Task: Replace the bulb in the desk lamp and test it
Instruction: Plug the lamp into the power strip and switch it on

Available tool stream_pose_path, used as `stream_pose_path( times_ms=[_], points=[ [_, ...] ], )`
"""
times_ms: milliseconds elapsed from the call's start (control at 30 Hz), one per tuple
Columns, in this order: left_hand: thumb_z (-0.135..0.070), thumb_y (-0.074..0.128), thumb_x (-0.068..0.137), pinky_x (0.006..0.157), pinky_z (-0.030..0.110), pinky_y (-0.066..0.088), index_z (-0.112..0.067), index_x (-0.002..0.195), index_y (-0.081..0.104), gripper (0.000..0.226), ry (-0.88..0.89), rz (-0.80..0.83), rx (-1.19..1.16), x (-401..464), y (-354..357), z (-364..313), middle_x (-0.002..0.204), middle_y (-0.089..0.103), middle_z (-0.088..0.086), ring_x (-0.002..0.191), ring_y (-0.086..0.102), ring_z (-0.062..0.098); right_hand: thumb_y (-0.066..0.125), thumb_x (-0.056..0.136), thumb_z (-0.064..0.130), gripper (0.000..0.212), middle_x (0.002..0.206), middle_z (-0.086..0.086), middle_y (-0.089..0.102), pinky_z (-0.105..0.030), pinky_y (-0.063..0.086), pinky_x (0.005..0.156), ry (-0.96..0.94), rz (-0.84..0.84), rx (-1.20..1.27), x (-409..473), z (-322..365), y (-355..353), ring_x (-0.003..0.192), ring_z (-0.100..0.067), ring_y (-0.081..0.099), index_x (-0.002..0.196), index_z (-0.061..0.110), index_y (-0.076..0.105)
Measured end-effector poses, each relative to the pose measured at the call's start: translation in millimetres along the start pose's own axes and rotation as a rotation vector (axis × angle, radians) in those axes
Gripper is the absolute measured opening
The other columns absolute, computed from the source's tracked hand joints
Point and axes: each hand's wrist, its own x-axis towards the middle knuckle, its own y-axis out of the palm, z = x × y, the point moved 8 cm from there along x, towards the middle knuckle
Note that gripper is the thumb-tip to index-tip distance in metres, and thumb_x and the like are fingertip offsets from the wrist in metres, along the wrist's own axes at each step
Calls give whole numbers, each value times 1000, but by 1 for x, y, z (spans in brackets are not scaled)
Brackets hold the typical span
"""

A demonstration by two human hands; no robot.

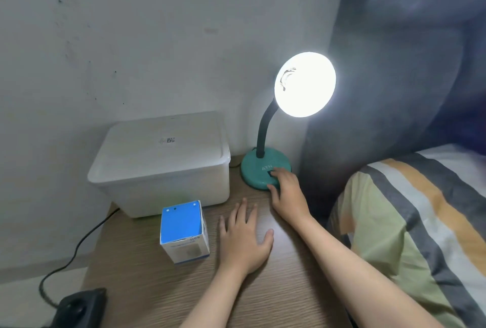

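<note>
Right hand: Your right hand (288,191) rests on the front of the lamp base (256,170). Your fingers are bent a little. One fingertip sits on the dark switch (271,173), and your thumb touches the front edge of the base.

Left hand: Your left hand (243,235) lies flat on the counter (147,291), palm down. The fingers are straight and spread apart. It holds nothing.

Lamp: Your desk lamp (263,141) stands at the back right corner of the counter, near the wall. The base is round and blue-green. A dark bendy neck curves up from it to the round lamp head (305,84).

Light: The lamp head glows very bright white. It is so bright that you cannot see the bulb inside.

Bulb box: A small blue and white box (184,231) stands upright on the counter, just beside your left hand. You cannot tell what is inside.

Big box: A white plastic box (163,162) with a lid sits at the back left of the counter, beside the lamp base. The small box is just in front of it.

Cord: A black cord (79,246) hangs off the left side of the counter and runs down to a black plug block (79,308).

Bed: A striped pillow (410,225) lies on the bed to your right.
</note>
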Motion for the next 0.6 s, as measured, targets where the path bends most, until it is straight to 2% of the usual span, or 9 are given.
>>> stream_pose_path(
  times_ms=[400, 600],
  points=[
    [-60, 37, 83, 116, 48, 4, -30, 145, 22, 70, -3, 0, -1, 0, -1, -1, 159, 11, -3, 145, 9, 17, 56, 88, 15, 41, 132, -8, 53, -24, 27, 107, -2, 18, -15, 0, 1, 0, 128, -21, 39, 128, 8, 51],
    [-60, 36, 84, 116, 48, 3, -31, 146, 20, 70, -1, 6, 5, 0, -2, -1, 159, 10, -3, 145, 8, 17, 56, 88, 15, 41, 132, -8, 53, -28, 31, 107, -15, 11, -19, 0, 3, -1, 128, -21, 39, 128, 9, 51]
  ],
)
